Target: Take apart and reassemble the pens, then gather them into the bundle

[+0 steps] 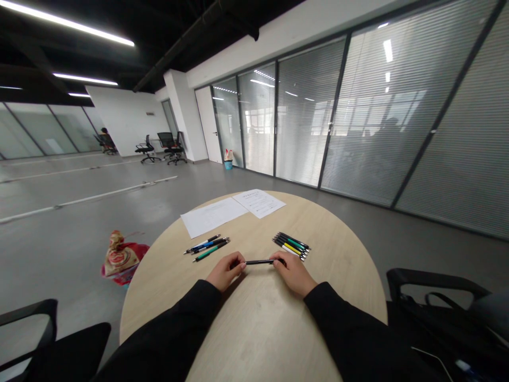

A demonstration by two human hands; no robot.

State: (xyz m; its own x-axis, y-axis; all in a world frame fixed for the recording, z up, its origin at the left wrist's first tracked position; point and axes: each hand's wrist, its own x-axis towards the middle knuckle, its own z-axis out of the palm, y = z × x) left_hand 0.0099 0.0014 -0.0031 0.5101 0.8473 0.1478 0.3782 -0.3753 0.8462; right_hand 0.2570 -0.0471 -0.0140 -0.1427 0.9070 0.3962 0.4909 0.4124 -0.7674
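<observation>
A black pen (259, 262) is held level just above the round wooden table (342, 254), one end in each hand. My left hand (225, 271) pinches its left end and my right hand (293, 273) pinches its right end, fingers closed. Both arms wear black sleeves. Ahead and to the left lies a small group of three pens (207, 246). Ahead and to the right lies a bundle of several pens (291, 245) with black, green and yellow barrels.
Two printed paper sheets (214, 215) (259, 202) lie at the table's far side. Black chairs stand at the left (35, 339) and right (433, 297). A red bag (121, 258) sits on the floor at left. Glass partitions line the right wall; a person sits far off.
</observation>
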